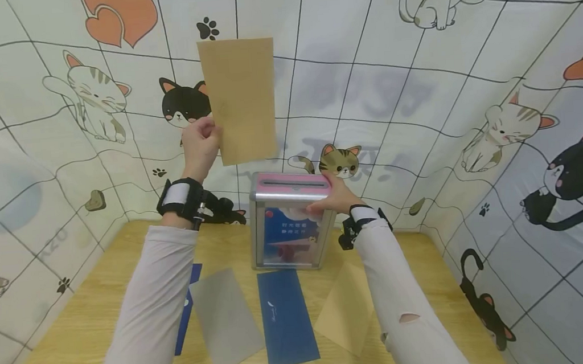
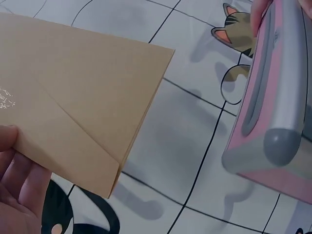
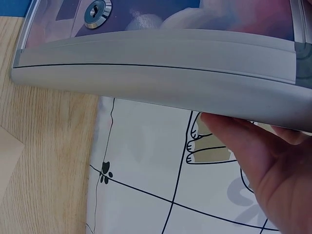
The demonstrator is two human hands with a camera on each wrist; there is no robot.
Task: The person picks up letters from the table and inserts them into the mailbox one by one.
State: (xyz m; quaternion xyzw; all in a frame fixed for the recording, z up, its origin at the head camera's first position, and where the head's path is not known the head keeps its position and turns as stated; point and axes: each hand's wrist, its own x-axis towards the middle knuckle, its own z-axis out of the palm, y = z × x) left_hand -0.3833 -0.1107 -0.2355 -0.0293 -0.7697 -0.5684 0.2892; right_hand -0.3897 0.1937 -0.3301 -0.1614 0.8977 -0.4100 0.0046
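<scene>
My left hand [image 1: 201, 146] pinches a brown kraft envelope [image 1: 241, 100] by its left edge, holding it upright above and slightly left of a ballot box. A flap fold and faint white print show on the envelope [image 2: 87, 97] in the left wrist view. The ballot box [image 1: 292, 192] stands at the back of the table, with a pink top, a long slot, silver edges and a clear front over a blue picture. My right hand [image 1: 337, 195] grips its top right corner, thumb at the front. A keyhole lock [image 3: 97, 12] shows on the box in the right wrist view.
In front of the box lie a grey envelope [image 1: 227, 321], a dark blue envelope [image 1: 288, 319] and a tan envelope [image 1: 347, 312]. Another blue piece [image 1: 183, 327] is partly under my left sleeve. A cat-print cloth [image 1: 366, 84] hangs behind the wooden table [image 1: 96, 311].
</scene>
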